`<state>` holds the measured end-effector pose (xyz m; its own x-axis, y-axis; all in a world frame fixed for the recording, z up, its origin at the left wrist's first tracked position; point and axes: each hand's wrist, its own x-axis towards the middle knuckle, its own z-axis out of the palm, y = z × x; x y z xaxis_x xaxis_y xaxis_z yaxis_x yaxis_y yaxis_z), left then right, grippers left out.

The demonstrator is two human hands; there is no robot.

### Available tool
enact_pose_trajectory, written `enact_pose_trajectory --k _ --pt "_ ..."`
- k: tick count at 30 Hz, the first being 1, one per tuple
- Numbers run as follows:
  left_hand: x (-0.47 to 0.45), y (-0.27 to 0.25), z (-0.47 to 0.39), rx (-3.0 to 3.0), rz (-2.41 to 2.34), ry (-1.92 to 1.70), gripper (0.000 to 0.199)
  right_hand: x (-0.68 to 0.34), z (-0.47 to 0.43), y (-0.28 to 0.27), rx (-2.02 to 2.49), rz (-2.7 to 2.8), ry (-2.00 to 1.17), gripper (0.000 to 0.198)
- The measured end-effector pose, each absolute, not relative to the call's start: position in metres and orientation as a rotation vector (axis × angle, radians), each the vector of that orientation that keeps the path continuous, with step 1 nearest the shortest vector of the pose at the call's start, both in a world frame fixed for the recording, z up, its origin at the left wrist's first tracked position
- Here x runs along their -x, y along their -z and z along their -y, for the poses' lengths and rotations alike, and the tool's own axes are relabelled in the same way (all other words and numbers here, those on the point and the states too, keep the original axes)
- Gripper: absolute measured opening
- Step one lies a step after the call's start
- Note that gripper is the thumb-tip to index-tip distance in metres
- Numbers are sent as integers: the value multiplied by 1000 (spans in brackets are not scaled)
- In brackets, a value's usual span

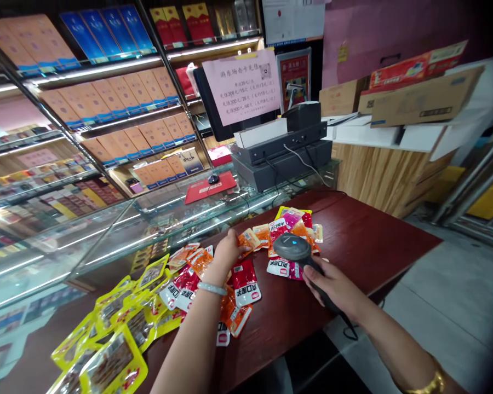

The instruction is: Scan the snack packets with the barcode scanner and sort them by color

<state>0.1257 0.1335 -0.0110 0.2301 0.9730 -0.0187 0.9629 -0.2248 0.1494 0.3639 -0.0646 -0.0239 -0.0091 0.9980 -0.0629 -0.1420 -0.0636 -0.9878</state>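
My right hand (322, 282) is wrapped round the handle of a dark barcode scanner (292, 247), which has a blue light on top and a cord trailing from its lower end. Its head hovers over the right-hand pile of snack packets (285, 227). Farther left, my left hand (229, 250) pinches an orange snack packet (248, 239). Beneath that wrist lies a heap of red, white and orange snack packets (246, 282). Several yellow-edged snack packets (115, 361) with brown contents spread over the table's left side.
The packets lie on a dark red table (365, 235) against a glass display counter (156, 213). On the counter are a mouse (212, 179), a red mat (193, 192) and a cash drawer (283, 164). Cardboard boxes (427, 101) stand at right; stocked shelves (119, 96) rise behind.
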Motion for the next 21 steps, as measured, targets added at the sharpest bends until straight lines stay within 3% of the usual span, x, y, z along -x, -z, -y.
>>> enact_pose_trajectory --k 10,18,21 --pt "-166 -10 -100 -2500 -1602 -340 36 -357 52 20 1126 1137 -1286 47" --pt "-193 -10 -103 -2162 -1317 -815 55 -368 64 27 1187 1075 -1255 48" --pt "-172 -18 -84 -2411 -1466 -673 47 -371 70 32 1196 1049 -1281 47"
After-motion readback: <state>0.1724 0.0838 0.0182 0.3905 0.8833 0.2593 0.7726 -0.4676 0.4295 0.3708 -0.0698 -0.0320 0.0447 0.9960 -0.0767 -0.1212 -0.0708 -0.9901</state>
